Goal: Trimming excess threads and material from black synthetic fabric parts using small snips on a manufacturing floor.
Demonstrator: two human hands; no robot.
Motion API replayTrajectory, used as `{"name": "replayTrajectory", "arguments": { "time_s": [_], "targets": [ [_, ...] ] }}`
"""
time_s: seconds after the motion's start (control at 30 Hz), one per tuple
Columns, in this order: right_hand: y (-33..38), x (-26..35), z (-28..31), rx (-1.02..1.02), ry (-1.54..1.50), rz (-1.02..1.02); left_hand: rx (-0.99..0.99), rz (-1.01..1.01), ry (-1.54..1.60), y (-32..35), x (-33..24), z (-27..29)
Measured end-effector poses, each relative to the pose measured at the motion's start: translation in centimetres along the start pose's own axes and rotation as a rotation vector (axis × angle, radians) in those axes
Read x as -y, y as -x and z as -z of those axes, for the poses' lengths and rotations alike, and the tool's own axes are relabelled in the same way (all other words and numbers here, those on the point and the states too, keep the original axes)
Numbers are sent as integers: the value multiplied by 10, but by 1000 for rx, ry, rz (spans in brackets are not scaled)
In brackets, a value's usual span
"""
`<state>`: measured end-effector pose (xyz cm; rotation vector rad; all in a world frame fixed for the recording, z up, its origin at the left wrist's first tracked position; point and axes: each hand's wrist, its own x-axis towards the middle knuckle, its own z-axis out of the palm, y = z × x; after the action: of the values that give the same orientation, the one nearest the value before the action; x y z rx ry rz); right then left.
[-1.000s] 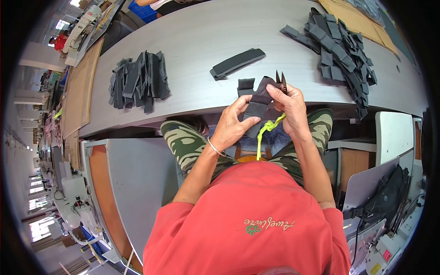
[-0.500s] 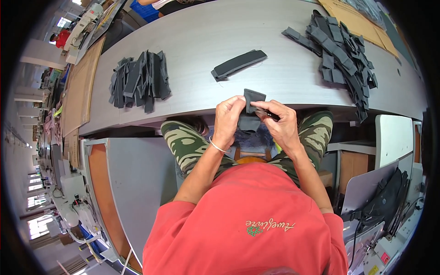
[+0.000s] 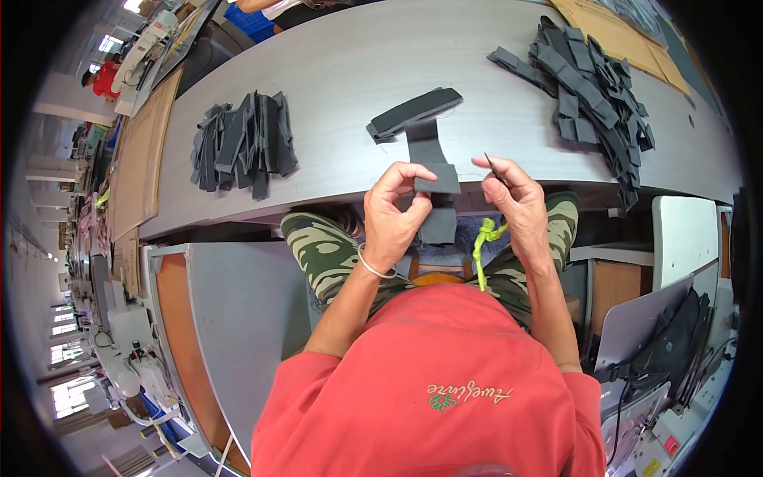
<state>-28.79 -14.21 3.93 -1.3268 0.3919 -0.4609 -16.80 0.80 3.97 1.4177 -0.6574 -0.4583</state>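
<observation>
My left hand [image 3: 397, 208] pinches a dark grey fabric strip [image 3: 435, 179] between thumb and fingers, above the table's front edge. One end of the strip reaches over the table and the other hangs down over my lap. A little to its right, my right hand [image 3: 520, 199] is closed round small dark thread snips [image 3: 494, 171], their point upward and apart from the fabric. A knotted yellow-green cord [image 3: 485, 238] hangs beside this hand; whether it is tied to the snips is hidden. Just beyond the strip lies a folded dark grey strip [image 3: 415, 111].
On the grey table [image 3: 334, 71], a stack of dark strips [image 3: 242, 143] lies left and a larger tangled pile [image 3: 584, 95] lies right. Cardboard [image 3: 628, 44] covers the far right corner. A grey cabinet panel [image 3: 234, 294] stands left of my legs; a black bag [image 3: 671, 342] is at right.
The snips have moved from the fabric to the right with my right hand. The strip now stretches out longer in my left hand, and the yellow-green cord has come more into sight.
</observation>
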Motion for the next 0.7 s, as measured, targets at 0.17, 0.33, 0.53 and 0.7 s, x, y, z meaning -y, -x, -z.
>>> {"name": "replayTrajectory", "arguments": {
  "time_s": [0.17, 0.33, 0.53, 0.7],
  "targets": [
    [2, 10, -12, -9, 248, 201, -35, -172, -170, -2, 10, -1],
    [5, 17, -22, 36, 335, 225, -70, -161, -182, 0, 18, 1],
    [7, 12, -26, 15, 566, 357, -68, -222, -230, 0, 22, 6],
    [6, 8, -31, -2, 636, 431, -58, -223, -220, 1, 23, 5]
  ]
}}
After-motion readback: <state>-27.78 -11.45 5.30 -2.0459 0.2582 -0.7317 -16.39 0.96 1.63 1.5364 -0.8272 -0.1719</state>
